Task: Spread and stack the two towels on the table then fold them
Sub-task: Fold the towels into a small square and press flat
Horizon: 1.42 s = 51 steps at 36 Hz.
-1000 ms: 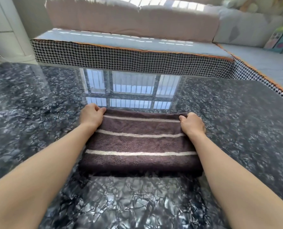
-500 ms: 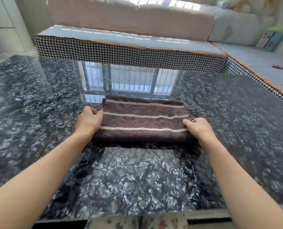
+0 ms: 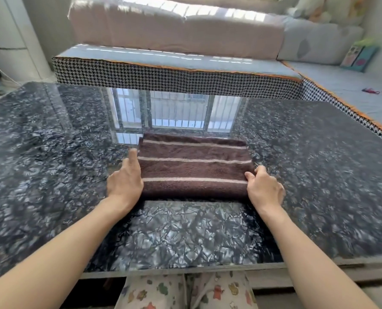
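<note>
A folded brown towel bundle (image 3: 194,166) with pale stripes lies on a glossy black marbled table (image 3: 51,175), a little beyond the middle of the tabletop, just this side of a bright window reflection. The person's left hand (image 3: 124,179) lies flat against the bundle's left edge, fingers straight and pointing away, grasping nothing. The right hand (image 3: 263,188) sits at the bundle's near right corner, thumb and fingertips touching the cloth; whether it pinches the fabric or merely rests against it cannot be told. Whether the bundle holds one towel or two cannot be told either. Beyond the table's far edge stands a sofa (image 3: 176,70) with houndstooth trim, and patterned trousers (image 3: 185,291) show below the near edge.
</note>
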Each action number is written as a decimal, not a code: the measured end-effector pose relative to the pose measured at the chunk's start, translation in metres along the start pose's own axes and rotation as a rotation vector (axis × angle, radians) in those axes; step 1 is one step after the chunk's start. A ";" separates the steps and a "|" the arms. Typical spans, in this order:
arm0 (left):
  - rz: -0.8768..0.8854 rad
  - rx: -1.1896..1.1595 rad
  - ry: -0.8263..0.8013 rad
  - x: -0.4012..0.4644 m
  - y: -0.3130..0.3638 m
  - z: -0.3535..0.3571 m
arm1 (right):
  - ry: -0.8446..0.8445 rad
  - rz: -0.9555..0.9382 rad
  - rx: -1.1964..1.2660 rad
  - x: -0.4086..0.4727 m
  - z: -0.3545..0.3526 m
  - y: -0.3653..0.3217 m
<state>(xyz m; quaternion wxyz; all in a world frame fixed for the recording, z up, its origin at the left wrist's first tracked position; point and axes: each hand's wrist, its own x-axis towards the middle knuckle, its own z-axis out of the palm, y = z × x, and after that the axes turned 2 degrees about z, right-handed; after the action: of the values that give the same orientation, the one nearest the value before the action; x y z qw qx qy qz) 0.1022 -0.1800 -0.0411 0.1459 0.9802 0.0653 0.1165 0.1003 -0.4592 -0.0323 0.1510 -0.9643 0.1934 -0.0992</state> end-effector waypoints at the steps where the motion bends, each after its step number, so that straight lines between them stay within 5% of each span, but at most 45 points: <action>1: -0.001 0.015 -0.008 0.000 -0.001 0.001 | -0.004 -0.010 -0.027 -0.001 0.000 0.000; 12: -0.264 -0.371 -0.126 0.060 0.004 -0.027 | -0.210 0.044 0.401 0.051 -0.012 -0.003; 16: -0.405 -0.771 -0.309 0.084 0.008 -0.024 | -0.236 0.054 0.526 0.069 -0.007 -0.009; 21: -0.281 -0.871 -0.374 0.094 0.012 -0.019 | -0.290 0.009 0.550 0.090 0.003 -0.014; 28: 0.056 -0.454 -0.071 0.083 0.009 0.000 | -0.170 -0.163 0.526 0.092 0.012 -0.017; 39: 0.008 0.219 -0.198 0.080 0.013 0.006 | -0.251 -0.185 -0.022 0.087 0.023 -0.027; 42: 0.115 0.315 -0.029 0.075 0.021 0.003 | -0.036 -0.250 -0.194 0.075 0.015 -0.037; 45: 0.348 0.217 0.099 0.064 0.042 0.006 | 0.060 -0.461 -0.086 0.058 0.022 -0.057; 51: 0.311 0.143 -0.316 0.044 0.080 0.044 | -0.363 -0.533 -0.154 0.037 0.051 -0.086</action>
<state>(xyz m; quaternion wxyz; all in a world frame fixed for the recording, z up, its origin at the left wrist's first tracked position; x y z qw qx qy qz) 0.1634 -0.2609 -0.0484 0.0649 0.9924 -0.1019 -0.0221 0.1762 -0.3861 -0.0470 0.0782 -0.9916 -0.0889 0.0530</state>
